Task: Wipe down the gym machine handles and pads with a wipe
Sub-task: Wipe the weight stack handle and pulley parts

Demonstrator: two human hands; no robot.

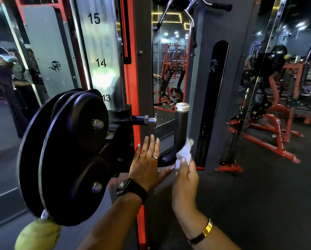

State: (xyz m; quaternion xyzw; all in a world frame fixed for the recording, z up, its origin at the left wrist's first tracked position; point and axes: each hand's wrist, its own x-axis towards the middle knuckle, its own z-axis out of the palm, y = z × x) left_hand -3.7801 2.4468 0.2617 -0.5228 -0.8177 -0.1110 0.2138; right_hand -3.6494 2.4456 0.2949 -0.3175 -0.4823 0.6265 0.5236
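**White wipe on the bend of the black handle**

White and crumpled, the wipe (184, 154) sits bunched in the right hand (184, 179), whose fingers are curled round its lower part. The loose upper end is pressed to the outer curve of the handle (180, 127), right where the upright grip bends toward the machine. It looks a soft, light, limp thing, so I'd judge it needs a firm pinch and the fingers backing it, or it will just slide and fold over.

Now the handle. It's a black tube with a chrome cap (182, 106) on top, bolted out from the frame beside the big pulley discs (75, 150). It reads as rigid and fixed, smooth and probably a bit slick. Best taken by wrapping the wipe round the tube and drawing it up toward the cap.

The left hand (145, 165) is flat, fingers straight and together, the thumb spread out toward the wipe. It lies over the handle's base end, but I cannot tell whether it presses there or only hovers, and it holds nothing.

Containers? No tub or packet of wipes shows anywhere. A green rounded thing (37, 235) hangs under the discs at the lower left. Whether it is a pouch, and what it might hold, I cannot make out.
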